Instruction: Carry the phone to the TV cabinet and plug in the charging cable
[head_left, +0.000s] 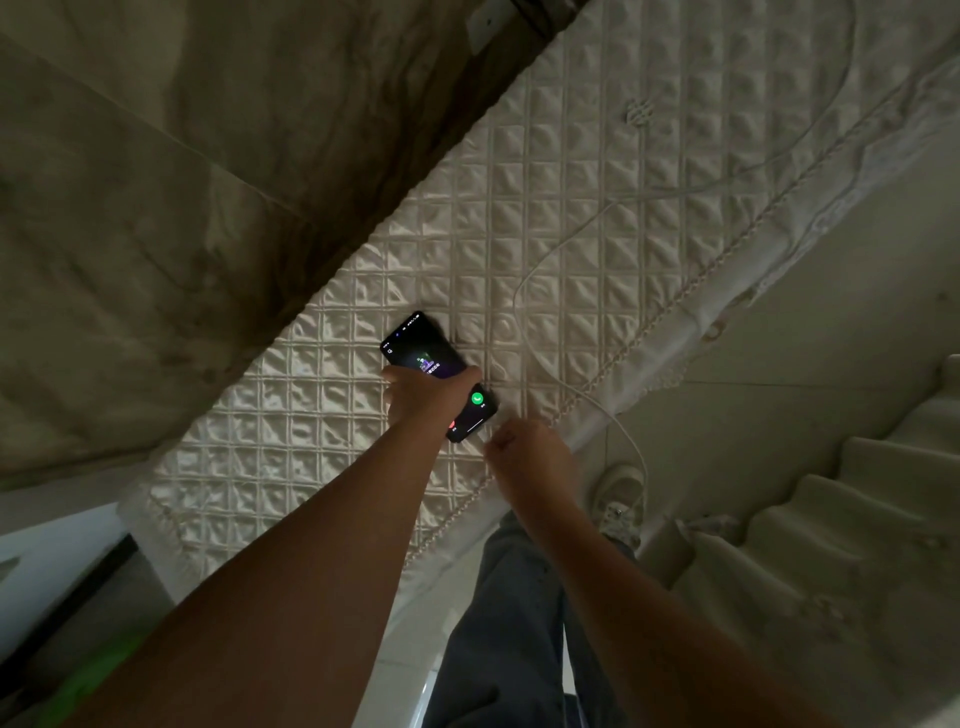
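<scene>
A black phone (423, 349) with a lit screen showing green and red call buttons lies over the cabinet top, which is covered by a quilted cream cloth (571, 218). My left hand (423, 397) grips the phone across its middle. My right hand (524, 449) is closed just beside the phone's lower end, pinching the end of a thin white charging cable (524, 291). The cable loops over the cloth and hangs off the cabinet's front edge. The plug tip itself is hidden by my fingers.
A marbled beige wall (182, 182) rises behind the cabinet. A fringed lace trim (737, 244) edges the cloth. My shoe (615, 493) and trouser leg stand on the pale floor. A cream sofa (841, 545) is at the right. A white unit with a dark panel (62, 587) sits at lower left.
</scene>
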